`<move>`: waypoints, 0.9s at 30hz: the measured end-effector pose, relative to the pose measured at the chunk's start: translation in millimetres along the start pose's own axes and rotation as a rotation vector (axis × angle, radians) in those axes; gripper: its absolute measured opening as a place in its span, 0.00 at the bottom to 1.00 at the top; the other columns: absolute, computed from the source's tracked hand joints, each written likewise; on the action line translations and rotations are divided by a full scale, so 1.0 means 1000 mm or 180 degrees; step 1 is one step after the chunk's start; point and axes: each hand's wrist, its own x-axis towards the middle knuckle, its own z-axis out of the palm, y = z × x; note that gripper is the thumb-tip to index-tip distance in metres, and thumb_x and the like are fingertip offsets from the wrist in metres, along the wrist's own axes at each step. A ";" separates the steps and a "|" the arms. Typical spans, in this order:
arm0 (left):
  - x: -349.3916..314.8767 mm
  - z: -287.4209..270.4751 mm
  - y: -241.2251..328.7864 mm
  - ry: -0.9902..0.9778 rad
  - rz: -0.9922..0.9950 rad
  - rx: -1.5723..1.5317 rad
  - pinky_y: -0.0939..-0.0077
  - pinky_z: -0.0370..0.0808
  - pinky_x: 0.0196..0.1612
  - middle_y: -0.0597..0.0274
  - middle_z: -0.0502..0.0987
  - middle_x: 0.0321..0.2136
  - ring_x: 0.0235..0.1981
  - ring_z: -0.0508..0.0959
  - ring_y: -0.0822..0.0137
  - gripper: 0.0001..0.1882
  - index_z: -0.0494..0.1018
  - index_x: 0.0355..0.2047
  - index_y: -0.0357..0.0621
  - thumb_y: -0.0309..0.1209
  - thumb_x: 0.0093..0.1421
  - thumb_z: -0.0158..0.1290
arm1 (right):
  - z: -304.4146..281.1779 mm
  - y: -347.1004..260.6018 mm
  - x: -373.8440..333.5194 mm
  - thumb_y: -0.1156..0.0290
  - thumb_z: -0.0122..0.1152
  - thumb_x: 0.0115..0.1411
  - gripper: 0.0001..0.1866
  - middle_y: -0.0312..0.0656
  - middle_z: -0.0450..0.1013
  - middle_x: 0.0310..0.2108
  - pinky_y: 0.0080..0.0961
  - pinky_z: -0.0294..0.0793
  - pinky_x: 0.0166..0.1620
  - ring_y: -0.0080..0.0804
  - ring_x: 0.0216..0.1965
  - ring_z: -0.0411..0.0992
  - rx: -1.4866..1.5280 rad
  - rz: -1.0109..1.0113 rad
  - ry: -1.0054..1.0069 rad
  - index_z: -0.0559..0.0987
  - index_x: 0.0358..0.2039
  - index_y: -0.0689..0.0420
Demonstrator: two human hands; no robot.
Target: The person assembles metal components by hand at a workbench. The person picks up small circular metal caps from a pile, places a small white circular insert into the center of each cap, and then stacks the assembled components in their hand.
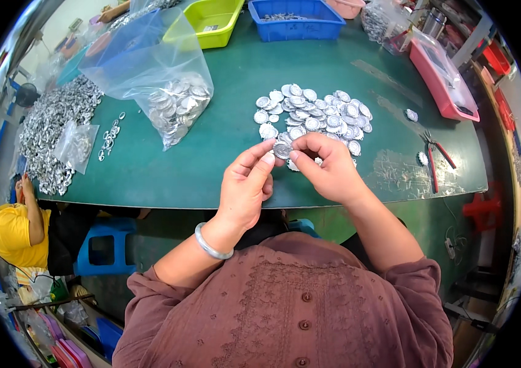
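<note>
Between the fingertips of both hands is a round silver medallion (282, 149), held above the front part of the green table. My left hand (247, 180) pinches its left side with thumb and forefinger, a pale bangle round the wrist. On its right side, my right hand (328, 167) grips the rim with thumb and curled fingers. Just beyond my hands lies a loose pile of similar silver medallions (315, 112), a few partly hidden behind my fingers. A clear plastic bag (177, 104) with more round silver pieces lies to the left of the pile.
Red-handled pliers (435, 161) lie at right on the green table (236, 73). A large heap of small metal parts (52, 138) covers its left end. Green (214, 24), blue (297, 27) and pink (441, 80) bins stand along the far side. A person in yellow (18, 232) sits at left.
</note>
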 end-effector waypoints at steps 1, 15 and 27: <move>-0.001 0.002 0.000 0.0006 0.0005 0.0002 0.89 0.59 0.18 0.63 0.73 0.31 0.16 0.62 0.81 0.15 0.67 0.46 0.40 0.31 0.60 0.47 | 0.001 -0.001 0.000 0.76 0.55 0.52 0.03 0.36 0.70 0.23 0.18 0.65 0.27 0.20 0.24 0.66 -0.0128 -0.0152 0.0058 0.74 0.28 0.61; 0.007 -0.032 0.003 -0.0882 -0.0748 -0.1640 0.88 0.57 0.16 0.63 0.69 0.27 0.16 0.60 0.79 0.21 0.65 0.45 0.36 0.41 0.64 0.36 | 0.001 0.004 0.002 0.77 0.57 0.50 0.04 0.41 0.70 0.23 0.22 0.67 0.26 0.32 0.24 0.69 -0.0538 -0.0656 0.0298 0.75 0.28 0.61; 0.001 -0.056 0.013 -0.0339 -0.0537 -0.1649 0.77 0.68 0.24 0.53 0.73 0.35 0.27 0.70 0.67 0.16 0.69 0.39 0.36 0.35 0.57 0.41 | 0.017 0.008 0.027 0.71 0.63 0.40 0.10 0.38 0.65 0.32 0.31 0.59 0.42 0.36 0.39 0.62 -0.2733 -0.1163 -0.0255 0.75 0.26 0.57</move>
